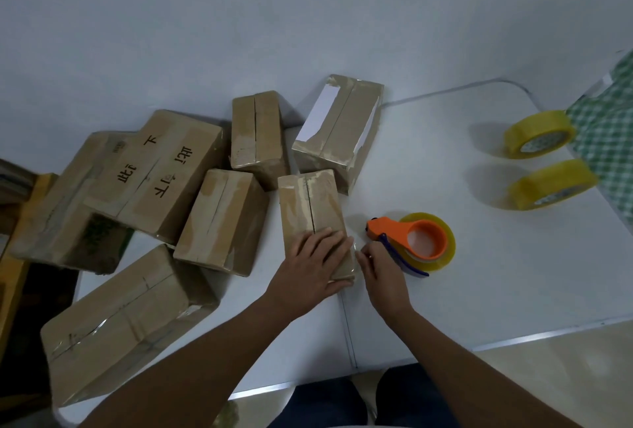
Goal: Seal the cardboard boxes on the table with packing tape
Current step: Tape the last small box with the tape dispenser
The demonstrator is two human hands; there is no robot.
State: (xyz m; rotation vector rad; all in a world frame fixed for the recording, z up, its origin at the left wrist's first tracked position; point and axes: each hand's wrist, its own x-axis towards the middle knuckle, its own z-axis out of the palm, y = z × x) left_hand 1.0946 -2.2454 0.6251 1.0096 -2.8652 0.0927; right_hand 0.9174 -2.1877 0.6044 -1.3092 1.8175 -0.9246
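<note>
The white bench (445,290) carries a group of cardboard boxes (154,170) on its left part, most with the seam still showing. One small box (310,208) stands closest to the person. The left hand (313,265) lies flat on its near end, fingers straight and spread, probably to press the tape down. The right hand (378,271) pinches the clear tape at the box edge, just beside the orange tape dispenser (416,239). Two yellow tape rolls (541,133) wait well apart.
</note>
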